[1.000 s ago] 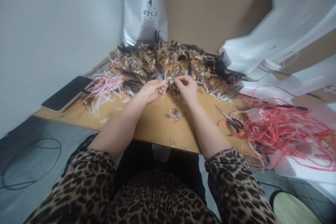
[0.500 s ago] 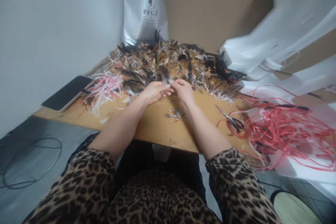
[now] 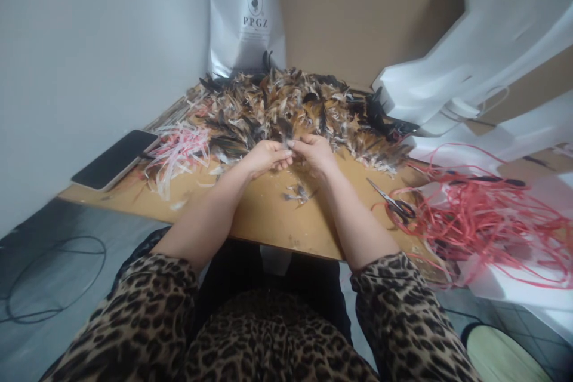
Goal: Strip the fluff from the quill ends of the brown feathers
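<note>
A large heap of brown, black and white feathers (image 3: pixel 295 104) covers the back of a wooden board (image 3: pixel 268 215). My left hand (image 3: pixel 264 157) and my right hand (image 3: pixel 317 154) meet fingertip to fingertip at the heap's front edge. Both are closed in a pinch on a small dark feather (image 3: pixel 285 130) that stands up between them. A few loose feathers (image 3: pixel 299 194) lie on the board just below my right wrist.
Scissors (image 3: pixel 394 202) lie right of my right arm, beside a tangle of red string (image 3: pixel 483 221). Pink and white strips (image 3: pixel 181 152) and a dark phone (image 3: pixel 115 158) lie to the left. A silver bag (image 3: pixel 248 12) and white foam pieces (image 3: pixel 483 54) stand behind.
My hands drew together from slightly apart until the fingertips touch, and they have stayed at the heap's front edge with the feather pinched between them.
</note>
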### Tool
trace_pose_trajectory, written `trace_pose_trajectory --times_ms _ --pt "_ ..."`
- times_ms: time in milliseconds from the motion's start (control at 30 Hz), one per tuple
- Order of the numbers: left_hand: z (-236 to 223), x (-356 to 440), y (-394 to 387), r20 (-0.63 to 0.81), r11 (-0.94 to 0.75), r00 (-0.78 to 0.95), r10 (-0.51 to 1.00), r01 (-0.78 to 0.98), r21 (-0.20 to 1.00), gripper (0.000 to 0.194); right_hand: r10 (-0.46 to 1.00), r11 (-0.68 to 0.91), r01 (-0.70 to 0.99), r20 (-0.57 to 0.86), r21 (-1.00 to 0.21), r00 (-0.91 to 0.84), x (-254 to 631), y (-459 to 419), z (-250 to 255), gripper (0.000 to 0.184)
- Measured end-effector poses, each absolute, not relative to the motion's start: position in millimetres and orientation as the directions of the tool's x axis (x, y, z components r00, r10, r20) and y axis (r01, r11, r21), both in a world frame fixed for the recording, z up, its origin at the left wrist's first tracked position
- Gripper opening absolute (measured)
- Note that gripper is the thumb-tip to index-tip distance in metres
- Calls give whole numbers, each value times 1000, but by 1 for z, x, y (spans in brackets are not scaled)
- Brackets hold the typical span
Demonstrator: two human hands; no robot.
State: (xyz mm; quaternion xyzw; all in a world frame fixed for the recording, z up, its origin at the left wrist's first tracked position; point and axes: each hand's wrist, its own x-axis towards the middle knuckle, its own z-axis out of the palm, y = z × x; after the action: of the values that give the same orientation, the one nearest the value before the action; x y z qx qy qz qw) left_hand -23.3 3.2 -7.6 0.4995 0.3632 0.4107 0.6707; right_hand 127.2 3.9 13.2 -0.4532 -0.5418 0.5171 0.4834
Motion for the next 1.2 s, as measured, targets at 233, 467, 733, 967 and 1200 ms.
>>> trace_pose_trajectory --times_ms 233,467,733,967,1200 --pt "-3 -13 1 -87 123 245 966 -134 983 11 975 172 143 189 -975 115 116 10 -1 42" --pt "3 -11 -1 -2 8 171 985 -33 999 25 943 238 182 272 -954 191 110 5 1 43" --pt "6 -20 2 -24 41 111 993 -148 988 19 966 234 28 235 -972 111 110 10 -2 35" --pt "7 -33 13 -47 42 3 999 -508 861 8 916 363 455 401 -813 -12 132 23 -17 17" --pt "3 -31 13 -90 96 37 995 -517 850 9 945 286 840 281 -460 -168 124 13 -15 23"
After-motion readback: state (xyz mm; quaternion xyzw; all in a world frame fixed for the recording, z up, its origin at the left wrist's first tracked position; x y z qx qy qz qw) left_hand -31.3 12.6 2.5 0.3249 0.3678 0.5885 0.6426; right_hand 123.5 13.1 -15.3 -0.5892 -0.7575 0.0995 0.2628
